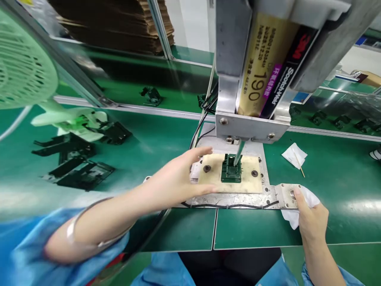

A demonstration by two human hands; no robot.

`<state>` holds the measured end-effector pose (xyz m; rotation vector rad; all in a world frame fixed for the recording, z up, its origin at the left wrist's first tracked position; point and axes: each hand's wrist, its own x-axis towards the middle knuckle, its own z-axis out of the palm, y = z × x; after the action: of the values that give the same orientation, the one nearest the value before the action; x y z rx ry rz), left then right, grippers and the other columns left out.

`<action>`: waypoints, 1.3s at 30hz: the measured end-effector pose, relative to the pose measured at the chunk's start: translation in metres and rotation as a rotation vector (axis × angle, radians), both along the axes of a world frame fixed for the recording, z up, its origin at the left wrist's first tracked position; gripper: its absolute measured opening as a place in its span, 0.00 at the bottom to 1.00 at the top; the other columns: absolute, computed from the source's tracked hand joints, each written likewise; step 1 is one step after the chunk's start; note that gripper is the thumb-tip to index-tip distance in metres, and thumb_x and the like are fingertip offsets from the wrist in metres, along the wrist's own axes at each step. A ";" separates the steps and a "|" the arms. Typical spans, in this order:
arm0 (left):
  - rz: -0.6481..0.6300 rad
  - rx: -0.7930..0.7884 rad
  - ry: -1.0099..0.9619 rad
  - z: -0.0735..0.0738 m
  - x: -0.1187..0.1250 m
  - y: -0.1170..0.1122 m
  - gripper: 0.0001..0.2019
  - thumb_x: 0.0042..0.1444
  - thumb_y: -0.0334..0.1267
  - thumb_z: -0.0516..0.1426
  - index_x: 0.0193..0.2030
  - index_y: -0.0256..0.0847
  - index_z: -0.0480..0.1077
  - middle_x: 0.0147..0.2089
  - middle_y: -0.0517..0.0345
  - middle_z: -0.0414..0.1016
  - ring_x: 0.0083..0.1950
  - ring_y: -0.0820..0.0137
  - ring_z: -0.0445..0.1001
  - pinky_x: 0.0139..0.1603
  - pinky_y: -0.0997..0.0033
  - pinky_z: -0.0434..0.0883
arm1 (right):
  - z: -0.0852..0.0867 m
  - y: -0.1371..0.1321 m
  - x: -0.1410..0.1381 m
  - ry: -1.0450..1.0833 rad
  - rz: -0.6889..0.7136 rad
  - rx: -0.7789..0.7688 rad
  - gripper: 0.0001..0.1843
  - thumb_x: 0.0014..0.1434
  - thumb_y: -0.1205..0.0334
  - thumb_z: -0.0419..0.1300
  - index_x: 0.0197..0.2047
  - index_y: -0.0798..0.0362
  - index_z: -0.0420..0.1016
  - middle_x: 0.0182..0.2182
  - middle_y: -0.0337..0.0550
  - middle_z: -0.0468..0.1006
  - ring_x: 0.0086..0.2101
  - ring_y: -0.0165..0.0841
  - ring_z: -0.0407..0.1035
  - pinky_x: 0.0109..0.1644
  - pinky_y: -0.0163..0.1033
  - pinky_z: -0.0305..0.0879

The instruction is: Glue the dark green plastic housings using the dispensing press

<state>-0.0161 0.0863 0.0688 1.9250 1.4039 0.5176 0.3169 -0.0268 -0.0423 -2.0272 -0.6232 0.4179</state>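
Observation:
My left hand reaches in from the left, slightly blurred, with fingers and thumb apart over the left end of a cream fixture plate. A small black plastic part sits in the middle of that plate. The tip of a glue nozzle comes down onto or just above the part; I cannot tell which. At the right, my right hand is closed around a white wipe, its thumb on the round button of a metal block.
A two-part adhesive cartridge in a metal holder stands over the fixture. Several black plastic parts lie left, near a green fan. A white wipe with a swab lies right. A black cable runs along the fixture's front.

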 end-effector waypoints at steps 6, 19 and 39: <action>-0.193 -0.171 -0.222 -0.024 0.038 0.026 0.34 0.44 0.51 0.68 0.57 0.37 0.69 0.57 0.41 0.75 0.58 0.50 0.75 0.62 0.47 0.69 | 0.001 0.001 -0.002 0.003 0.012 0.014 0.32 0.44 0.36 0.68 0.39 0.58 0.83 0.35 0.50 0.83 0.41 0.50 0.76 0.41 0.44 0.68; 0.007 -0.683 -0.255 0.008 0.034 -0.005 0.23 0.45 0.60 0.65 0.20 0.42 0.68 0.19 0.62 0.63 0.19 0.73 0.62 0.17 0.75 0.56 | -0.002 0.004 0.000 -0.037 0.033 0.038 0.35 0.45 0.34 0.68 0.42 0.58 0.83 0.38 0.52 0.83 0.42 0.51 0.76 0.44 0.45 0.70; -0.374 0.205 -0.459 0.002 0.014 -0.097 0.29 0.46 0.28 0.69 0.56 0.48 0.70 0.45 0.57 0.74 0.45 0.67 0.77 0.46 0.74 0.78 | 0.109 -0.052 -0.106 -0.735 1.237 0.432 0.15 0.66 0.75 0.52 0.31 0.52 0.71 0.18 0.35 0.61 0.19 0.28 0.54 0.25 0.39 0.55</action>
<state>-0.0024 -0.0104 0.0708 1.9984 0.7052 0.8757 0.2108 -0.0784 0.0669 -1.1182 -2.2059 0.1648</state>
